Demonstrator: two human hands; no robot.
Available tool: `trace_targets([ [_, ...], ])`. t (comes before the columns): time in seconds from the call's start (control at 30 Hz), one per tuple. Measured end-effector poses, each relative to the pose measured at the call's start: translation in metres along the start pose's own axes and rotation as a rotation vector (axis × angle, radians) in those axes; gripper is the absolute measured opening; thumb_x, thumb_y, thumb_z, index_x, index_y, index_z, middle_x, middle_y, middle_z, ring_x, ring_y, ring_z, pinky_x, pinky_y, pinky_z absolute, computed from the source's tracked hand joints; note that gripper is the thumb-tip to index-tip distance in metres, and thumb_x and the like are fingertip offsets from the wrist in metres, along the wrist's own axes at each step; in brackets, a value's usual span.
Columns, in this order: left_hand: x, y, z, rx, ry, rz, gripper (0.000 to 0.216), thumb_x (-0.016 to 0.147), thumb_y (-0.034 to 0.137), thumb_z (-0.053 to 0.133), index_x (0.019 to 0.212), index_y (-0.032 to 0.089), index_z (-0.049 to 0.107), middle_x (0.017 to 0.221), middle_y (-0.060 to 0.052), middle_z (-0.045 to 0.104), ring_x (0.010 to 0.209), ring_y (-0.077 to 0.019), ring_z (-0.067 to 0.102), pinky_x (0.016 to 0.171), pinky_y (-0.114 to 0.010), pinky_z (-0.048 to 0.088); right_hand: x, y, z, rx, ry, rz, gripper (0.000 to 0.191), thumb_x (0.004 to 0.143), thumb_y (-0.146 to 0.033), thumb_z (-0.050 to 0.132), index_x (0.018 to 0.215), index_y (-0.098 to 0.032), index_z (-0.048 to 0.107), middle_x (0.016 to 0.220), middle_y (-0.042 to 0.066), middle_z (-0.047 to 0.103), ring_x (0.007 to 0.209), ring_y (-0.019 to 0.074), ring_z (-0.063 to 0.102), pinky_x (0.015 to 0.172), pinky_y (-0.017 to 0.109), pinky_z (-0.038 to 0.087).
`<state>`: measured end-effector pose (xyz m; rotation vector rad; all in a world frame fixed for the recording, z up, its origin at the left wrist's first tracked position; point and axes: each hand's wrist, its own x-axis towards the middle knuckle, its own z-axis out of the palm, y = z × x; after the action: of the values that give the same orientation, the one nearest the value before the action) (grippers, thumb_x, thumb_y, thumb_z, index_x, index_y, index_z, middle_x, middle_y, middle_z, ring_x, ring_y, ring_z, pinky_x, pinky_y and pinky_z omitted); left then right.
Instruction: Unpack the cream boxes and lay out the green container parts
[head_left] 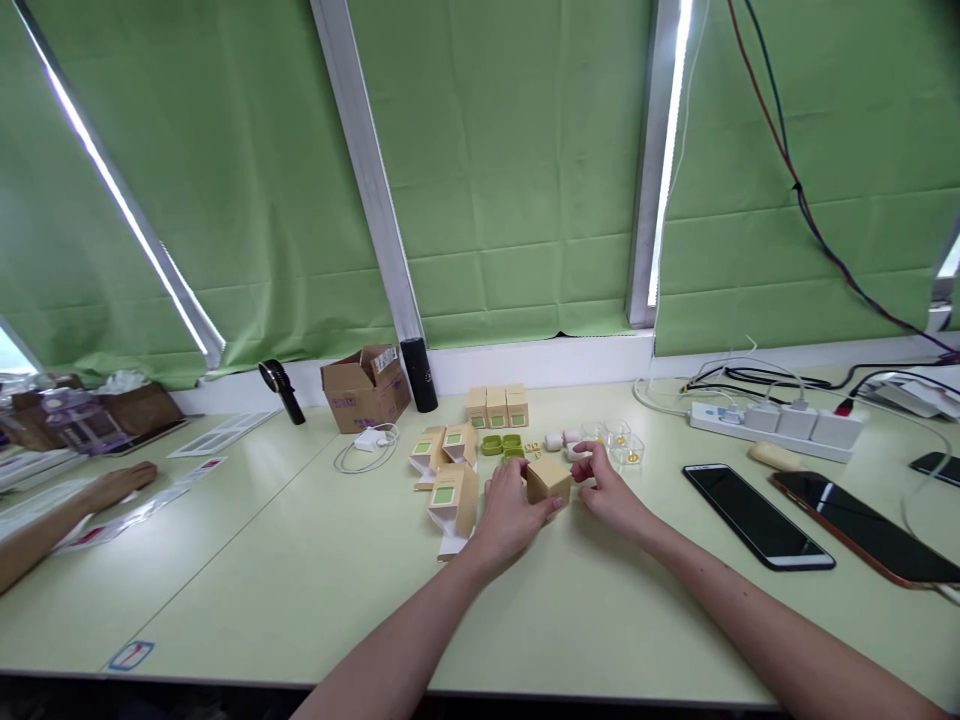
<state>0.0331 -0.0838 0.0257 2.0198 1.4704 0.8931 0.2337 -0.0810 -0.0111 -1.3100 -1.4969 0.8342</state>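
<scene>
One box (550, 482) is sitting between the left hand (511, 508) and the right hand (607, 490), over the middle of the table (300, 580); the left fingers are clamping on it, the thumb pressing along its near side; the right fingers are curling just beside its right side, thumb and forefinger standing apart; whether a right fingertip is touching it, one cannot tell; nor can one tell whether its base is meeting the table

left of the left hand, three flapped boxes (453, 498) are lying with flaps spread; behind them, three closed boxes (496, 408) are standing side by side; green trays (492, 446) are lying just beyond the left hand, with small yellow bits (532, 448) beside them; pale round pieces (553, 441) and clear cups (632, 453) are sitting beyond the right hand; farther left, a charger (370, 440) is lying in front of a carton (360, 400), and a black bottle (418, 376) is standing just beside the carton; on the right, a power strip (772, 425) is lying behind two phones (757, 515); at far left, another person's hand (124, 487) is resting on the table
</scene>
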Motion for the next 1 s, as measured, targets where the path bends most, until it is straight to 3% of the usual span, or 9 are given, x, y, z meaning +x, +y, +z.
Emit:
trace_targets([
  [0.27,0.002,-0.005,-0.003,0.03,0.275,0.383,0.05,0.079,0.03,0.084,0.12,0.024,0.056,0.12,-0.008,0.062,0.114,-0.0271,0.058,0.098,-0.044,0.047,0.001,0.002,0.001,0.028,-0.003,0.001,0.063,0.063,-0.017,0.049,0.124,-0.028,0.036,0.101,0.001,0.053,0.103,0.0224,0.055,0.086,0.038,0.045],
  [0.57,0.006,-0.012,-0.023,0.344,0.652,0.905,0.045,0.086,0.017,0.074,0.125,0.025,0.053,0.114,-0.01,0.065,0.108,-0.0275,0.061,0.094,-0.044,0.043,-0.002,-0.006,0.0,0.014,-0.018,0.011,0.061,0.065,-0.018,0.049,0.124,-0.028,0.035,0.103,0.001,0.052,0.104,0.0215,0.055,0.084,0.036,0.045],
  [0.67,0.002,-0.016,-0.024,0.397,0.657,0.937,0.038,0.087,0.017,0.072,0.119,0.03,0.056,0.111,-0.007,0.066,0.105,-0.0257,0.063,0.093,-0.044,0.042,-0.003,-0.007,0.001,0.009,-0.005,0.012,0.059,0.068,-0.02,0.051,0.124,-0.028,0.036,0.101,0.001,0.052,0.102,0.0218,0.056,0.083,0.037,0.046],
  [0.87,-0.006,-0.021,-0.021,0.431,0.437,0.791,0.028,0.09,0.019,0.066,0.112,0.036,0.063,0.11,-0.006,0.068,0.108,-0.026,0.063,0.1,-0.05,0.042,-0.005,-0.009,0.003,0.011,0.027,-0.029,0.053,0.077,-0.026,0.055,0.126,-0.027,0.035,0.101,0.002,0.056,0.103,0.0235,0.059,0.084,0.04,0.05],
  [1.0,-0.005,-0.016,-0.021,0.359,0.54,0.875,0.035,0.089,0.018,0.068,0.118,0.034,0.058,0.113,-0.007,0.065,0.111,-0.0272,0.062,0.1,-0.051,0.045,-0.009,-0.02,0.0,0.024,0.093,-0.122,0.05,0.083,-0.029,0.056,0.128,-0.028,0.034,0.114,0.006,0.056,0.115,0.025,0.057,0.09,0.042,0.052],
])
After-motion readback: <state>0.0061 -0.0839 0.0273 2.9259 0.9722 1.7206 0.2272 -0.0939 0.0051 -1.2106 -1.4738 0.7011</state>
